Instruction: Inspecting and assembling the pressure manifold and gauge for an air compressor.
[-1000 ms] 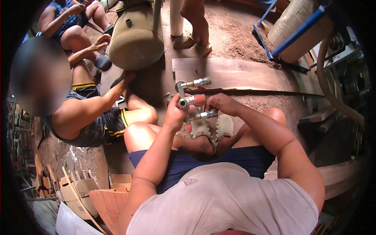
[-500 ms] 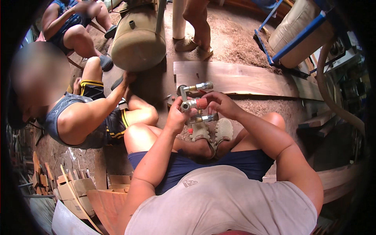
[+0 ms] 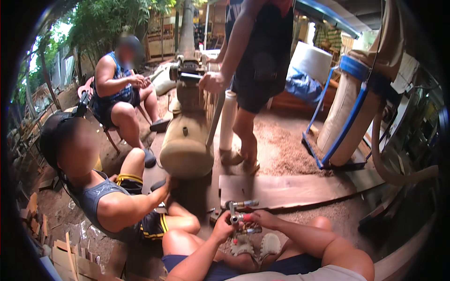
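Observation:
In front of my knees I hold a metal pipe manifold [image 3: 234, 217] with brass-and-steel quick couplers [image 3: 246, 203] pointing right and a red knob [image 3: 247, 218] between them. My left hand [image 3: 224, 226] is closed round its left side. At the knob, the fingers of my right hand [image 3: 264, 219] are closed on the red part, partly hiding it. Below the manifold are my sandalled feet [image 3: 270, 245].
A seated person [image 3: 110, 206] is close at my left, reaching toward a tan tank compressor [image 3: 186, 152]. Another person stands behind it, and one sits farther back. A wide wooden plank [image 3: 290, 191] lies ahead. A blue-framed dust collector [image 3: 344, 122] stands at the right.
My view has tilted up, so the people and the compressor's top now show. My right hand has closed onto the red knob; the left still holds the manifold.

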`<state>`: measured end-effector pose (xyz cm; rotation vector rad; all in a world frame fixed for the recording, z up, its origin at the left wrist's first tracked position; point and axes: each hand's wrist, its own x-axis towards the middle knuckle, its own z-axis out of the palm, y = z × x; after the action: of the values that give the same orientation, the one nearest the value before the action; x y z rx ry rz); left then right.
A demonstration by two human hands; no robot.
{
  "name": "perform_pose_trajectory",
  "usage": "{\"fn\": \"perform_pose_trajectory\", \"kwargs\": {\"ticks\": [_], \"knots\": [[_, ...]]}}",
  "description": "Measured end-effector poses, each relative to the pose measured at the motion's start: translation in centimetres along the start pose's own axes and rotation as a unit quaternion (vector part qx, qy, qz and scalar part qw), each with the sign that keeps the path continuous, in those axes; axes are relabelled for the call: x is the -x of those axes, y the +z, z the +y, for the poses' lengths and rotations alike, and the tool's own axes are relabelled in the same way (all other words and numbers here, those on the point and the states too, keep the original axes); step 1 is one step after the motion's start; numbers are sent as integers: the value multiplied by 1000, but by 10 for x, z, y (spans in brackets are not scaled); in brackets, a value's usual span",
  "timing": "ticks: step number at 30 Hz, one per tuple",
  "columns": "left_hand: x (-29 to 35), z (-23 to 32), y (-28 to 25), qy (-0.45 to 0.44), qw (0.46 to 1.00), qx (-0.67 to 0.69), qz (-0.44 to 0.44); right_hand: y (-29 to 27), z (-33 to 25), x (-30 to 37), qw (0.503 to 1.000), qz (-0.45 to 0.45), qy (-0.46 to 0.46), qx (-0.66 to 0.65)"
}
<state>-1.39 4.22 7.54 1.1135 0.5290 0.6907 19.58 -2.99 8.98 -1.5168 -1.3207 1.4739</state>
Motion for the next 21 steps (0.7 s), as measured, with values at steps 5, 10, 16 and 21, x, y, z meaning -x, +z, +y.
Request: {"fn": "perform_pose_trajectory", "kwargs": {"ticks": [5, 10, 16, 21], "knots": [[-8, -5, -5, 4, 999, 28, -17, 3, -21, 7, 999, 20, -26, 28], [-5, 2, -2, -1, 999, 40, -30, 3, -9, 2, 1000, 12, -4, -1], [-5, 0, -5, 12, 1000, 19, -16, 11, -22, 2, 1000, 20, -23, 0], [-4, 3, -4, 8, 1000, -9, -4, 10, -16, -1, 999, 23, -17, 46]]}}
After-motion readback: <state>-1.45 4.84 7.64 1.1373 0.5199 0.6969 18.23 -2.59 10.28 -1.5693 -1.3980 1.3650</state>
